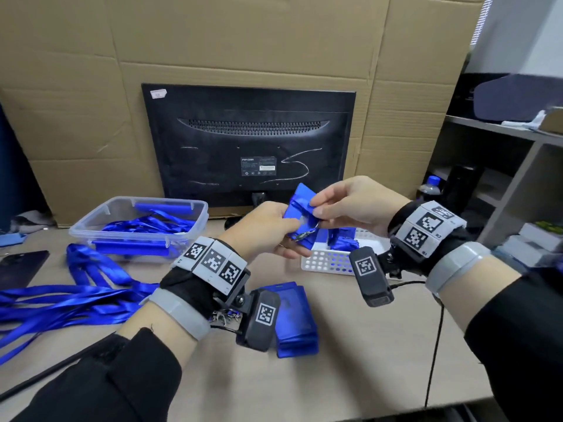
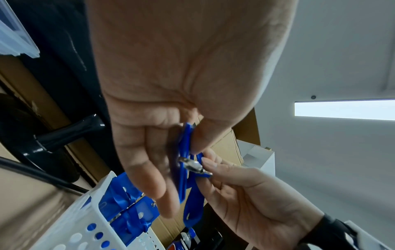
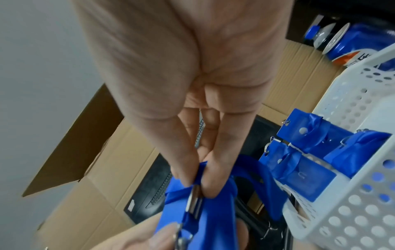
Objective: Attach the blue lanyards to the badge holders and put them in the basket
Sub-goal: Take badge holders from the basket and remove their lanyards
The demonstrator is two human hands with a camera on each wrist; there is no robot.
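Centre of the head view: left hand (image 1: pixel 265 229) grips a flat blue plastic badge holder (image 1: pixel 300 197) wrapped in blue ribbon lanyard, thumb and fingers closed on its lower edge. Right hand (image 1: pixel 350 202) — thumb and fingertips pinched together on the small metal lanyard clip (image 2: pixel 192 165) and ribbon at the holder's edge. Just below, the white perforated plastic basket (image 1: pixel 329 263) holds wrapped holders. Loose blue lanyards (image 1: pixel 61 303) lie lower left; stacked blue holders (image 1: pixel 297 324) lower centre.

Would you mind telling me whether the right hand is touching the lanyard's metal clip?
Touching. The right wrist view shows the right hand's fingers pinching the metal clip directly.
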